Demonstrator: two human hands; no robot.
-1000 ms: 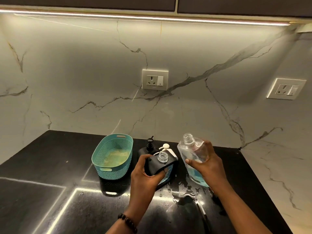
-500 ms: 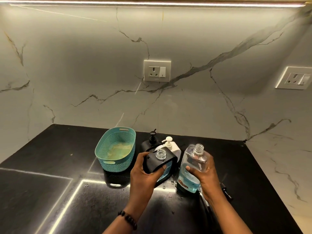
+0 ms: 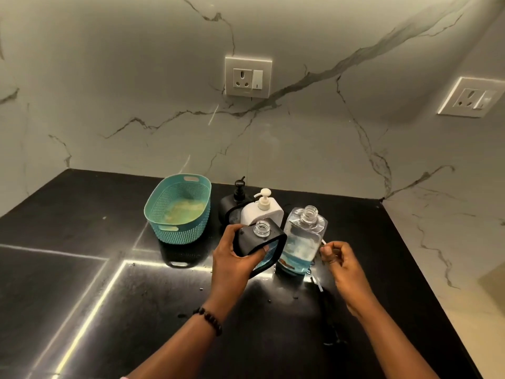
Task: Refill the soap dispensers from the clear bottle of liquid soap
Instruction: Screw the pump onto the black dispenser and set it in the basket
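My left hand (image 3: pixel 235 265) grips a black soap dispenser (image 3: pixel 255 239), tilted, with its clear neck uncapped and blue soap showing low inside. The clear soap bottle (image 3: pixel 302 242) stands upright and uncapped on the black counter (image 3: pixel 95 283) just to its right, with blue soap in its bottom part. My right hand (image 3: pixel 341 262) is off the bottle, just to its right, with the fingers loosely curled. Its fingertips are at the end of a thin white tube (image 3: pixel 323 242); I cannot tell whether they pinch it. Behind stand a white pump dispenser (image 3: pixel 262 212) and another black pump dispenser (image 3: pixel 232 203).
A teal perforated basket (image 3: pixel 179 212) sits left of the dispensers. Drops of liquid and a dark pump part (image 3: pixel 329 337) lie on the counter near my right forearm. The marble wall carries two sockets (image 3: pixel 248 77). The counter ends at a pale ledge (image 3: pixel 437 255) on the right.
My right hand brought the clear bottle down from a raised tilt, stood it on the counter and let go. The left hand kept hold of the black dispenser. My view tipped downward.
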